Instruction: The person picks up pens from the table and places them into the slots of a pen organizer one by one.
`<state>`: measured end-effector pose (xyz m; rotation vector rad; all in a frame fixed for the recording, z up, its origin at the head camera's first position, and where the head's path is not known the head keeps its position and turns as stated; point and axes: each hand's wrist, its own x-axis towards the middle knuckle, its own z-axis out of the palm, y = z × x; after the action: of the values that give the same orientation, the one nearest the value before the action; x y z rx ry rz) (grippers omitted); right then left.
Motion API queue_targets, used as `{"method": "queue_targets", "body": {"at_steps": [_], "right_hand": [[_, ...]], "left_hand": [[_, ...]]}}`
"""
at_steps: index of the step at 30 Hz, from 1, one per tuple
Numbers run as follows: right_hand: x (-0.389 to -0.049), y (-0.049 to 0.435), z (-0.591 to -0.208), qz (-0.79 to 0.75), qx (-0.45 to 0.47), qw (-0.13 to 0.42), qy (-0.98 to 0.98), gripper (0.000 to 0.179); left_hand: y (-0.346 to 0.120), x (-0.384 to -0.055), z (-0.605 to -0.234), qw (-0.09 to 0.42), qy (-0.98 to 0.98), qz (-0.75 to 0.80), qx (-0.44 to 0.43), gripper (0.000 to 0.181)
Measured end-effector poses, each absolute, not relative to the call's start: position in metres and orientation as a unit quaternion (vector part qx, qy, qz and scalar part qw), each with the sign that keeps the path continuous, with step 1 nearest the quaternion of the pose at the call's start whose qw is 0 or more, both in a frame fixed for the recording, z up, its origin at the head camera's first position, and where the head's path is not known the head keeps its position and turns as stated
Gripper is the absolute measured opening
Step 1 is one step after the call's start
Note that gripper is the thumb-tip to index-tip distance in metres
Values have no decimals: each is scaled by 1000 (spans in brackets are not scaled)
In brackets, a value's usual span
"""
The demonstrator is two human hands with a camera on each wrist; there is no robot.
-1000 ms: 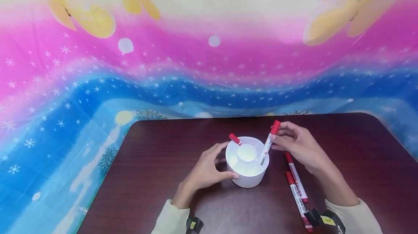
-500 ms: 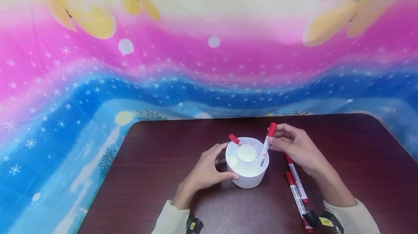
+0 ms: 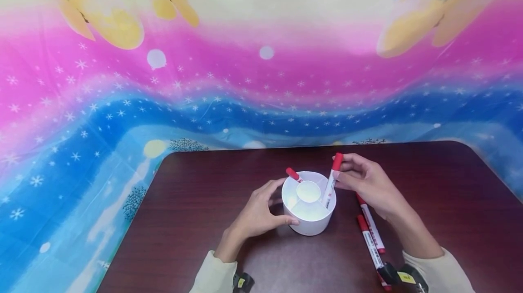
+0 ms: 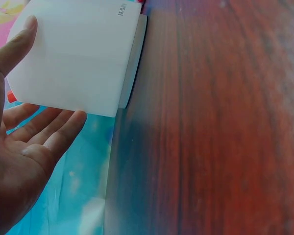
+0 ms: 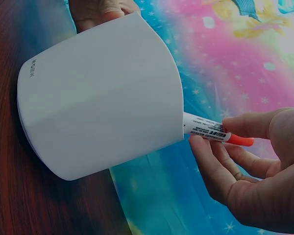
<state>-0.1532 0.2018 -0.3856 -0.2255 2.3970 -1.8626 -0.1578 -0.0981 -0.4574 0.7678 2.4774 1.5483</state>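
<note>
A round white desk organizer (image 3: 312,226) with a central cup and divided compartments stands on the table. My left hand (image 3: 259,211) holds it from the left, thumb at the front rim and fingers around the far side; the left wrist view shows its wall (image 4: 78,54) between thumb and fingers. With thumb and fingertips, my right hand (image 3: 373,184) pinches a red-capped whiteboard marker (image 3: 332,185) near its cap. The marker's lower end is inside the right-hand compartment, hidden behind the wall in the right wrist view. Another red-capped marker (image 3: 293,174) leans in the back-left compartment.
Two more red-capped markers lie on the dark wooden table (image 3: 184,206) to the right: one marker (image 3: 372,225) under the right wrist, the other marker (image 3: 371,245) nearer the front, partly covered by the wrist strap. A printed cloth (image 3: 245,79) hangs behind the table.
My right hand has shifted slightly left with its marker, which now stands a little more upright and lower in the organizer. My left hand and the organizer have stayed in place.
</note>
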Motion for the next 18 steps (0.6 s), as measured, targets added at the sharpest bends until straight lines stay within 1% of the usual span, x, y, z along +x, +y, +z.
{"method": "queue_targets", "body": {"at_steps": [3, 10, 18], "right_hand": [[-153, 201, -385, -606, -77, 49, 790, 54], [-152, 200, -386, -599, -82, 49, 795, 51], [-151, 201, -383, -568, -84, 40, 818, 56]], "left_hand": [[-98, -158, -457, 59, 819, 510, 255, 98], [-98, -158, -458, 59, 820, 509, 254, 99], [-98, -157, -457, 60, 830, 496, 249, 100]]}}
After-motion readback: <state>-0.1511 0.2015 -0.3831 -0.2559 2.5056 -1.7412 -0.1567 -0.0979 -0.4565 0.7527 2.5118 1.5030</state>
